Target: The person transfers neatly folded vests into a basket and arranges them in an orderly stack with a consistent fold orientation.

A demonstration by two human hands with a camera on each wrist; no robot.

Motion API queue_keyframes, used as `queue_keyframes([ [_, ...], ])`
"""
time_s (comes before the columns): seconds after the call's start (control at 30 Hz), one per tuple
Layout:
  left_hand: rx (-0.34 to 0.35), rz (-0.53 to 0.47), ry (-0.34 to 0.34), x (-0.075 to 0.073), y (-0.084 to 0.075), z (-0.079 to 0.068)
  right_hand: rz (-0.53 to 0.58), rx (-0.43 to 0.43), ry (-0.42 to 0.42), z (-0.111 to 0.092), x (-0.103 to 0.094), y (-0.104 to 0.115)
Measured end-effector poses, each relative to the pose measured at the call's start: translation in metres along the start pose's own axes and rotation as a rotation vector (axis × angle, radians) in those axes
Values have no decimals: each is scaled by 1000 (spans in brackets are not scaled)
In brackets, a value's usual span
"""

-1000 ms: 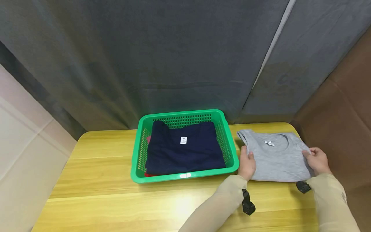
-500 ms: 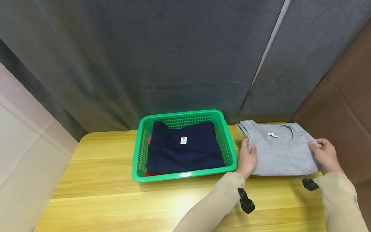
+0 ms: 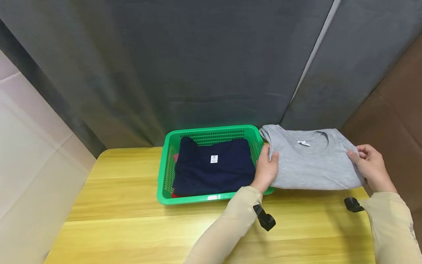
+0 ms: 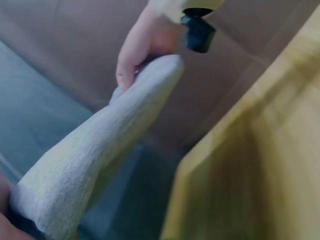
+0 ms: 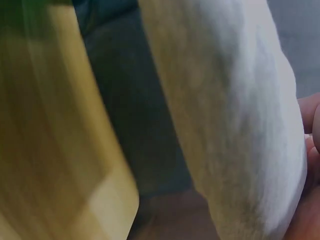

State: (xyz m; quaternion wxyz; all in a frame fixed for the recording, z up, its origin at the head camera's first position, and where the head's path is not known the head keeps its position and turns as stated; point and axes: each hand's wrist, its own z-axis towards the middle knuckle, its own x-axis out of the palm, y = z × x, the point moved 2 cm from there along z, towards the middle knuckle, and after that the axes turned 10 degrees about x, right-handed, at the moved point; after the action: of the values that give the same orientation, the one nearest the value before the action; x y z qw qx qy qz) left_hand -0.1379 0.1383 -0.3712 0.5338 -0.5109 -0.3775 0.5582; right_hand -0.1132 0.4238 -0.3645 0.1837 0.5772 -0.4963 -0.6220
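Note:
A folded grey T-shirt [image 3: 313, 161] is held up off the table between both hands, its neckline and white label facing up. My left hand [image 3: 267, 168] grips its left side, thumb on top, and overlaps the right rim of the green basket [image 3: 163, 183] in the head view. At the opposite side, my right hand [image 3: 372, 165] pinches the shirt's right edge between thumb and fingers. Both wrist views show the grey shirt [image 4: 105, 135] raised above the table surface. A folded navy T-shirt [image 3: 211, 176] with a white label lies in the basket.
Some red fabric [image 3: 176, 195] peeks out under the navy shirt. The wooden table [image 3: 125, 205] carries the basket near its back edge. A grey curtain [image 3: 197, 66] hangs behind, with a brown panel [image 3: 395, 110] on the right and a pale one on the left.
Both hands have raised the grey shirt off the table and shifted it left toward the basket. The shirt's left corner now overlaps the basket's right rim in the head view.

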Motion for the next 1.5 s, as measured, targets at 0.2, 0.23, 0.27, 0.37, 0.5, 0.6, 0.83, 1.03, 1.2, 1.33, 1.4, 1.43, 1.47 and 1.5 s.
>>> queue_keyframes([
  [0.2, 5, 47, 21, -29, -6, 7, 53, -91, 43, -5, 11, 25],
  [0.23, 8, 50, 20, -34, -6, 7, 59, -106, 49, -5, 14, 29],
  [0.27, 13, 55, 16, -39, -5, 8, 64, -118, 55, -6, 16, 32],
  [0.37, 21, 63, 10, -54, -4, 9, 81, -163, 78, -8, 25, 41],
  [0.5, 22, 68, -5, -73, -4, 11, 99, -202, 104, -9, 39, 53],
  [0.6, 17, 69, -15, -86, -4, 11, 91, -216, 118, -10, 51, 60],
  [0.83, 7, 117, -25, -113, 0, 11, 133, -225, 181, -11, 79, 72],
  [1.03, 12, 138, -76, -139, 6, 10, 146, -252, 220, -12, 103, 85],
  [1.2, 4, 154, -102, -159, 12, 10, 140, -246, 252, -12, 124, 93],
  [1.33, -25, 171, -119, -169, 20, 9, 129, -229, 271, -11, 138, 94],
  [1.4, -49, 195, -121, -172, 23, 7, 128, -225, 276, -11, 143, 92],
  [1.43, -59, 206, -121, -173, 25, 6, 126, -224, 281, -11, 146, 91],
  [1.47, -69, 214, -119, -174, 26, 5, 129, -219, 285, -11, 148, 90],
  [1.5, -77, 225, -118, -175, 28, 4, 124, -214, 288, -10, 150, 89],
])
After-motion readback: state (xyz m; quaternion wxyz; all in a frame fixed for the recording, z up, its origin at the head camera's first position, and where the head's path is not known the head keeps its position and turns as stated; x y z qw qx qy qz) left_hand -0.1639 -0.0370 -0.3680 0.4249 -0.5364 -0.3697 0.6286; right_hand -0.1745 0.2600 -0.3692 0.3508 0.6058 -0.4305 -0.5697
